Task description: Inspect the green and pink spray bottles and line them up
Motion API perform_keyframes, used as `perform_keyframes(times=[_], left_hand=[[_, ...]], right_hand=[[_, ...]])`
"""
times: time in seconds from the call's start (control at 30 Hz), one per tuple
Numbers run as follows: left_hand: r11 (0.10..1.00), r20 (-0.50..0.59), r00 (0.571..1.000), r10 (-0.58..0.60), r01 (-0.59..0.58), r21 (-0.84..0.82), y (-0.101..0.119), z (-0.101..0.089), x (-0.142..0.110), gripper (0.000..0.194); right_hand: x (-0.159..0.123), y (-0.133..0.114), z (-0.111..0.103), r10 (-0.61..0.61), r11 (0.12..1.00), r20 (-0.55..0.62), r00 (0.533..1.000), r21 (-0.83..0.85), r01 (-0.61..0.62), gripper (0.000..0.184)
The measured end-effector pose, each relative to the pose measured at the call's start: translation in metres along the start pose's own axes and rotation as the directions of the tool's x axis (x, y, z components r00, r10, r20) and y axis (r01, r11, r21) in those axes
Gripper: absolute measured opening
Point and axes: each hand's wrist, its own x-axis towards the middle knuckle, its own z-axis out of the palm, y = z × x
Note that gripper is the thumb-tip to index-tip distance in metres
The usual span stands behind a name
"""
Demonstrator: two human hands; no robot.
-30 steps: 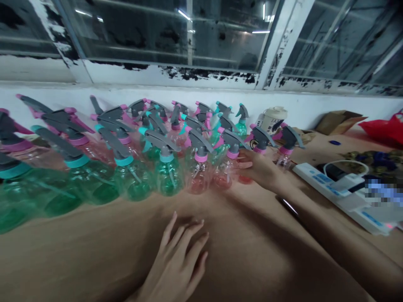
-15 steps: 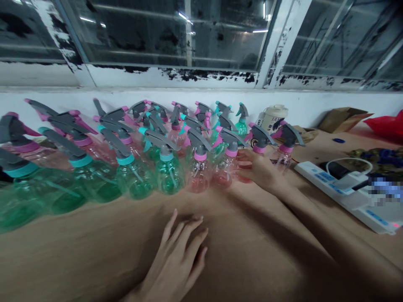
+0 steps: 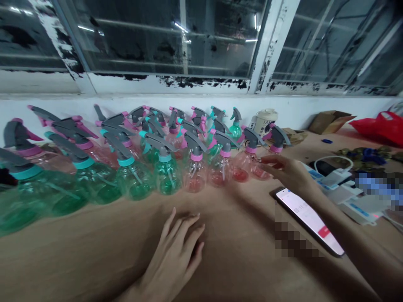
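Note:
Several small spray bottles stand in rows on the brown table (image 3: 94, 251): green ones (image 3: 134, 180) with teal collars to the left, pink ones (image 3: 195, 176) to the right, all with grey trigger heads. My left hand (image 3: 174, 256) lies flat on the table in front of them, fingers spread, holding nothing. My right hand (image 3: 288, 172) hovers at the right end of the front row, fingers loosely stretched out toward a pink bottle (image 3: 252, 161), just short of it. A phone (image 3: 308, 218) with a lit screen lies on the table under my right wrist.
A white power strip (image 3: 346, 197) with a cable lies at the right. Behind it are a white jar (image 3: 264, 119), a cardboard box (image 3: 330, 121), a red bag (image 3: 380, 128) and dark small items (image 3: 368, 155). A white wall and windows back the table.
My right hand has drawn back to the right, away from the pink bottles. The phone beneath my arm now shows. My left hand has stayed put.

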Motion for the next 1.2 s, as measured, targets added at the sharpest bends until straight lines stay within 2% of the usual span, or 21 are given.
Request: perform_keyframes(times=[0.17, 0.3, 0.43, 0.57, 0.67, 0.8, 0.87, 0.97, 1.03, 1.13, 1.2], left_hand=[[0.999, -0.007, 1.0, 0.007, -0.007, 0.031, 0.0, 0.0, -0.001, 0.026], [1.0, 0.01, 1.0, 0.022, -0.022, 0.01, 0.0, 0.0, -0.002, 0.03], [1.0, 0.006, 1.0, 0.023, -0.023, -0.002, -0.001, 0.001, -0.002, 0.032], [1.0, 0.004, 1.0, 0.017, -0.017, -0.014, -0.001, 0.002, -0.003, 0.032], [1.0, -0.003, 1.0, 0.016, -0.016, -0.019, -0.002, 0.003, -0.003, 0.032], [0.999, 0.019, 1.0, 0.015, -0.014, -0.036, -0.002, 0.003, -0.003, 0.031], [0.999, 0.025, 1.0, 0.015, -0.014, -0.044, -0.002, 0.003, -0.003, 0.032], [0.999, 0.033, 0.999, 0.014, -0.012, -0.045, -0.002, 0.002, -0.003, 0.031], [0.999, 0.042, 0.999, 0.011, -0.009, -0.04, -0.003, 0.003, -0.003, 0.032], [0.999, 0.045, 0.999, 0.007, -0.006, -0.035, -0.003, 0.003, -0.003, 0.034], [0.999, 0.042, 0.999, 0.006, -0.004, -0.034, -0.003, 0.004, -0.003, 0.035]], right_hand=[[0.017, 0.002, 0.014, -0.001, 0.996, -0.081, 0.997, -0.091, -0.007, 0.052], [0.031, -0.004, 0.028, -0.039, 0.992, -0.097, 0.995, -0.121, 0.027, 0.048], [0.033, -0.006, 0.034, -0.088, 0.987, -0.093, 0.992, -0.145, 0.074, 0.045], [0.023, -0.006, 0.025, -0.108, 0.978, -0.067, 0.992, -0.189, 0.093, 0.04], [0.004, -0.008, 0.011, -0.107, 0.972, -0.015, 0.994, -0.212, 0.102, 0.036], [-0.03, -0.016, -0.008, -0.121, 0.971, 0.064, 0.991, -0.197, 0.131, 0.051], [-0.043, -0.019, -0.013, -0.121, 0.986, 0.042, 0.992, -0.112, 0.125, 0.062], [-0.051, -0.018, -0.014, -0.137, 0.99, 0.002, 0.991, 0.046, 0.137, 0.067], [-0.049, -0.016, -0.009, -0.169, 0.969, 0.016, 0.985, 0.186, 0.163, 0.069], [-0.046, -0.018, 0.001, -0.158, 0.898, 0.113, 0.981, 0.43, 0.095, 0.061], [-0.045, -0.023, 0.008, -0.106, 0.865, 0.149, 0.983, 0.502, 0.017, 0.053]])
